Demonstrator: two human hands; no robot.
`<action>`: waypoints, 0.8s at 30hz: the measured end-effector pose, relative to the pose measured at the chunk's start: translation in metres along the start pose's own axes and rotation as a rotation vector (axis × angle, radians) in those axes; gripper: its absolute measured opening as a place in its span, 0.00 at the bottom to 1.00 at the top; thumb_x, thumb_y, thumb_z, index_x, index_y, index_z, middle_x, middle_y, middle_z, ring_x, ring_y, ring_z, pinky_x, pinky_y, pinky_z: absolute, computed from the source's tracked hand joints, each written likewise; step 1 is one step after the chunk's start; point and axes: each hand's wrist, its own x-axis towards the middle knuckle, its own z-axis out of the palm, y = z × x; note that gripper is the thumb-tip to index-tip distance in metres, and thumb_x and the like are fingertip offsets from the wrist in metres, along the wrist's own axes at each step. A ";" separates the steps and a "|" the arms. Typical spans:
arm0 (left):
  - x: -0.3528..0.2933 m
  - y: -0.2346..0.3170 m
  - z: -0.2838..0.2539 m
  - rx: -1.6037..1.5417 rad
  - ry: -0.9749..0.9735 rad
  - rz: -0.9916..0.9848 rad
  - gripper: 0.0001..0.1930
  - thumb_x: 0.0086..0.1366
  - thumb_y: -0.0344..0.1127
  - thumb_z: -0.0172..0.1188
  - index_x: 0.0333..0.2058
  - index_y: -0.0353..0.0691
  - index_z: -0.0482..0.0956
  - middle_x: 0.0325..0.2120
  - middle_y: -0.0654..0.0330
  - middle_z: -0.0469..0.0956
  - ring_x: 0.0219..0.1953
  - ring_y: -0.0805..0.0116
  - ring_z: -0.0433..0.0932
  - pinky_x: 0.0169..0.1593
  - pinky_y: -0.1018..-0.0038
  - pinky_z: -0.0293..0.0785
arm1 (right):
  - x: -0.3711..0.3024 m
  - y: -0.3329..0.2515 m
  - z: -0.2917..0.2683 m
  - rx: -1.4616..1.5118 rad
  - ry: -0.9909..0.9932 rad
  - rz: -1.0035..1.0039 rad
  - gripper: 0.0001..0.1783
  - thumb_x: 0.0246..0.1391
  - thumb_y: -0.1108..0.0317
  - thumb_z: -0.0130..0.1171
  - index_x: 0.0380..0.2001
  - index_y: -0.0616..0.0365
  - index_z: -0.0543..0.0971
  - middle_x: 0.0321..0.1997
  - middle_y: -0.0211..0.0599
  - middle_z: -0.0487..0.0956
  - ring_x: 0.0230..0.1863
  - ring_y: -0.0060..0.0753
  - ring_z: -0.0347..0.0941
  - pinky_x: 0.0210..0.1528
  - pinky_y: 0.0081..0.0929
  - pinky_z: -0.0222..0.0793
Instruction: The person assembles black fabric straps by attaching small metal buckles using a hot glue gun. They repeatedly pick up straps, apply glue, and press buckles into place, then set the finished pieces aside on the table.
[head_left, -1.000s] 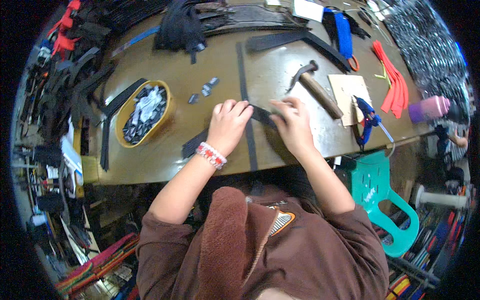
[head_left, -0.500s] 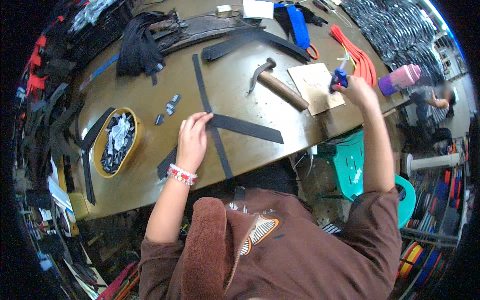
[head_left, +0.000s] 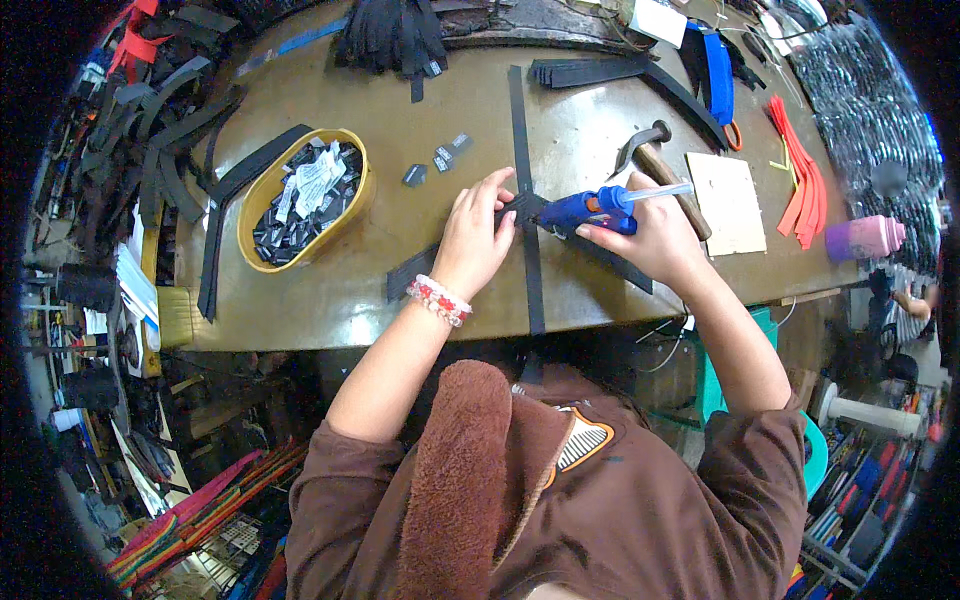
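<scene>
My right hand (head_left: 655,238) is closed around a blue glue gun (head_left: 585,210) with a clear glue stick (head_left: 660,191) sticking out of its back. The gun's nozzle points left, close to a stack of black webbing straps (head_left: 625,272) on the table. My left hand (head_left: 475,232) is closed at the strap end beside the nozzle, thumb and fingers pinching it. Under this spot runs a long black strip (head_left: 520,125) toward the table's front edge. More black strap (head_left: 410,272) shows beneath my left wrist.
A yellow tub (head_left: 365,205) of small black and white labels stands at left, with loose labels (head_left: 452,150) nearby. Behind my right hand lie a hammer (head_left: 678,190) and a pale board (head_left: 735,205). Red straps (head_left: 803,190) and a pink-purple bottle (head_left: 865,238) are farther right.
My right hand has brought the glue gun left from the pale board to the straps beside my left hand. My left fingers now pinch the strap end. The whole view has shifted.
</scene>
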 end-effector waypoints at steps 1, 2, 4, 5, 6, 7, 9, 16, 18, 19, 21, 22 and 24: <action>0.000 0.001 0.000 0.001 0.001 0.003 0.26 0.55 0.24 0.58 0.54 0.41 0.66 0.36 0.58 0.75 0.38 0.64 0.74 0.45 0.70 0.72 | 0.001 0.000 -0.001 -0.062 0.026 -0.043 0.25 0.44 0.42 0.62 0.36 0.50 0.82 0.29 0.49 0.78 0.34 0.48 0.76 0.39 0.40 0.71; 0.000 0.001 -0.001 0.008 0.011 0.011 0.26 0.55 0.24 0.58 0.54 0.41 0.66 0.36 0.58 0.75 0.38 0.64 0.74 0.45 0.70 0.72 | 0.004 0.001 -0.001 -0.082 0.015 -0.005 0.25 0.44 0.42 0.63 0.36 0.51 0.82 0.29 0.49 0.78 0.34 0.48 0.76 0.40 0.40 0.70; 0.000 0.002 -0.001 0.002 0.004 0.011 0.26 0.55 0.24 0.58 0.54 0.40 0.66 0.36 0.58 0.75 0.38 0.64 0.74 0.45 0.70 0.72 | 0.012 0.001 0.001 -0.043 -0.014 -0.016 0.26 0.43 0.42 0.63 0.36 0.52 0.82 0.29 0.50 0.78 0.34 0.49 0.75 0.40 0.40 0.70; 0.000 0.002 -0.001 0.008 0.005 0.015 0.26 0.55 0.24 0.58 0.54 0.40 0.66 0.36 0.58 0.75 0.38 0.64 0.74 0.45 0.70 0.72 | 0.016 0.000 0.002 -0.070 0.023 -0.002 0.26 0.44 0.42 0.63 0.35 0.53 0.82 0.29 0.50 0.78 0.34 0.49 0.75 0.40 0.40 0.70; 0.000 0.001 -0.001 -0.001 0.005 0.010 0.26 0.55 0.24 0.58 0.54 0.40 0.66 0.36 0.58 0.75 0.38 0.64 0.74 0.45 0.70 0.72 | 0.020 -0.001 0.004 -0.080 0.031 0.009 0.26 0.44 0.42 0.62 0.34 0.55 0.82 0.30 0.50 0.77 0.34 0.49 0.75 0.40 0.40 0.70; 0.000 0.001 -0.001 -0.004 0.004 0.007 0.26 0.54 0.24 0.59 0.54 0.40 0.66 0.36 0.58 0.75 0.38 0.64 0.74 0.45 0.70 0.72 | 0.023 -0.002 0.006 -0.099 0.049 0.025 0.26 0.44 0.42 0.62 0.33 0.56 0.82 0.30 0.51 0.77 0.35 0.49 0.75 0.40 0.39 0.71; 0.000 0.000 0.000 0.009 0.003 0.011 0.26 0.54 0.23 0.59 0.53 0.40 0.66 0.36 0.57 0.75 0.38 0.63 0.74 0.45 0.69 0.72 | 0.025 -0.008 0.009 -0.228 0.024 0.017 0.25 0.46 0.43 0.61 0.31 0.57 0.81 0.32 0.50 0.75 0.35 0.49 0.75 0.39 0.39 0.71; 0.003 0.012 -0.011 0.200 -0.106 0.145 0.16 0.58 0.27 0.54 0.46 0.35 0.70 0.40 0.50 0.75 0.42 0.49 0.73 0.50 0.62 0.69 | -0.010 0.039 -0.024 -0.129 0.473 0.034 0.13 0.47 0.65 0.62 0.37 0.57 0.78 0.38 0.47 0.76 0.40 0.44 0.75 0.43 0.34 0.70; 0.014 0.011 -0.022 0.154 -0.261 0.055 0.13 0.59 0.28 0.53 0.43 0.36 0.73 0.38 0.49 0.76 0.42 0.51 0.74 0.49 0.63 0.70 | -0.040 0.088 -0.038 0.185 0.820 0.613 0.17 0.55 0.60 0.60 0.41 0.63 0.77 0.40 0.42 0.79 0.40 0.29 0.73 0.44 0.29 0.67; 0.023 0.008 -0.030 0.069 -0.268 0.041 0.11 0.59 0.28 0.53 0.41 0.36 0.75 0.38 0.49 0.76 0.42 0.53 0.75 0.48 0.64 0.71 | -0.056 0.114 -0.036 0.231 0.867 0.669 0.19 0.55 0.58 0.59 0.41 0.64 0.77 0.39 0.41 0.79 0.39 0.29 0.72 0.45 0.28 0.67; 0.045 -0.002 -0.042 0.071 -0.180 -0.102 0.08 0.60 0.31 0.55 0.35 0.37 0.80 0.36 0.50 0.77 0.39 0.56 0.76 0.45 0.66 0.73 | -0.088 0.161 -0.017 0.214 0.880 0.763 0.22 0.55 0.54 0.59 0.41 0.65 0.76 0.39 0.42 0.79 0.39 0.31 0.72 0.45 0.29 0.66; 0.059 -0.010 -0.046 0.282 0.030 0.070 0.10 0.59 0.35 0.57 0.36 0.37 0.80 0.34 0.51 0.76 0.40 0.56 0.76 0.46 0.66 0.72 | -0.102 0.180 -0.005 0.156 0.773 0.796 0.24 0.55 0.52 0.59 0.41 0.64 0.76 0.39 0.43 0.79 0.38 0.34 0.72 0.46 0.29 0.65; 0.072 -0.022 -0.049 0.550 0.086 0.003 0.11 0.57 0.37 0.61 0.35 0.37 0.79 0.35 0.51 0.75 0.42 0.54 0.74 0.50 0.64 0.69 | -0.122 0.203 0.010 -0.147 0.564 0.869 0.30 0.52 0.43 0.58 0.45 0.60 0.75 0.42 0.46 0.77 0.44 0.44 0.71 0.47 0.38 0.66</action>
